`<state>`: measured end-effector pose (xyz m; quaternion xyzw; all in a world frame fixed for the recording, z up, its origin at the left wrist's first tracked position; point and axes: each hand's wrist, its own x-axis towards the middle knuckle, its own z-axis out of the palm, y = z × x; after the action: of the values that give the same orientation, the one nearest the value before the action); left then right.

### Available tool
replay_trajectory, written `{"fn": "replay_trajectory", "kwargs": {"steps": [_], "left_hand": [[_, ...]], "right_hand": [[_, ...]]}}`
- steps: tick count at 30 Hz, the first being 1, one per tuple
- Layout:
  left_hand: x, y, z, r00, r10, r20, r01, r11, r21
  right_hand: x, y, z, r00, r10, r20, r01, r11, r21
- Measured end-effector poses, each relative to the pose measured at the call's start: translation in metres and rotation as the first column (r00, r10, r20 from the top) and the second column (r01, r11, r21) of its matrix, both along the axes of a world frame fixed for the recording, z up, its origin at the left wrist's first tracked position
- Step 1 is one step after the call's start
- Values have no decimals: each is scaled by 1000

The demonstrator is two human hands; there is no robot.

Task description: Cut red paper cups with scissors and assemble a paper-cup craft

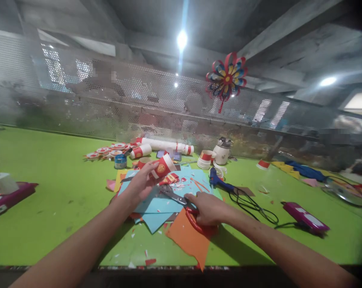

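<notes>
My left hand (pixel 143 181) is closed around a red and white paper cup (pixel 163 166) with a gold emblem, tilted above the sheets. In my right hand (pixel 207 208) are scissors (pixel 178 197) with red handles, the fingers wrapped at the handles and the blades pointing left toward the cup. Beneath both hands lie light blue paper sheets (pixel 157 204) strewn with red and white scraps. A torn-edged orange sheet (pixel 190 238) sits under the scissors' handles. Just beyond the blades, a red and yellow piece (pixel 169 179) rests on the blue paper.
A blue glue gun (pixel 220 181) with a black cord lies right of the papers. Behind stand stacked cups (pixel 205 159), a penguin-like jug (pixel 222 150) and a blue jar (pixel 120 161). Purple power strips (pixel 305 218) flank both sides. A paper flower (pixel 227 79) hangs before the mesh.
</notes>
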<state>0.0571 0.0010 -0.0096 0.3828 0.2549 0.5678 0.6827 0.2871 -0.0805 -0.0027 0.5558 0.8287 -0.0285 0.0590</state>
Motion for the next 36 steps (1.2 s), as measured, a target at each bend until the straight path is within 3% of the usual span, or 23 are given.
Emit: {"fn": "replay_trajectory", "kwargs": {"steps": [6, 13, 17, 20, 22, 26, 31, 36], "left_hand": [[-4, -2, 9, 999, 25, 30, -26, 998, 54], [-13, -4, 21, 987, 131, 89, -143, 978, 151], [-13, -4, 23, 960, 262, 97, -277, 940, 197], [-10, -5, 21, 949, 313, 23, -310, 921, 238], [-8, -6, 19, 941, 335, -41, -313, 912, 265], [-5, -10, 18, 925, 360, -122, -311, 901, 304], [-7, -11, 18, 935, 302, -186, -241, 925, 293], [-5, -10, 12, 925, 262, -276, -173, 936, 307]], "right_hand": [[4, 5, -3, 996, -81, -29, 82, 996, 45], [28, -16, 12, 974, -55, -218, 56, 998, -1], [46, -23, 25, 802, -94, -590, 73, 996, -60], [47, -24, 34, 654, -122, -747, 131, 990, -48], [40, -21, 38, 583, -114, -804, 142, 989, -38], [19, -5, 36, 525, -83, -847, 88, 995, -44], [5, 16, 22, 517, -59, -854, 17, 998, -59], [7, 12, 12, 526, -68, -848, 5, 997, -77]]}}
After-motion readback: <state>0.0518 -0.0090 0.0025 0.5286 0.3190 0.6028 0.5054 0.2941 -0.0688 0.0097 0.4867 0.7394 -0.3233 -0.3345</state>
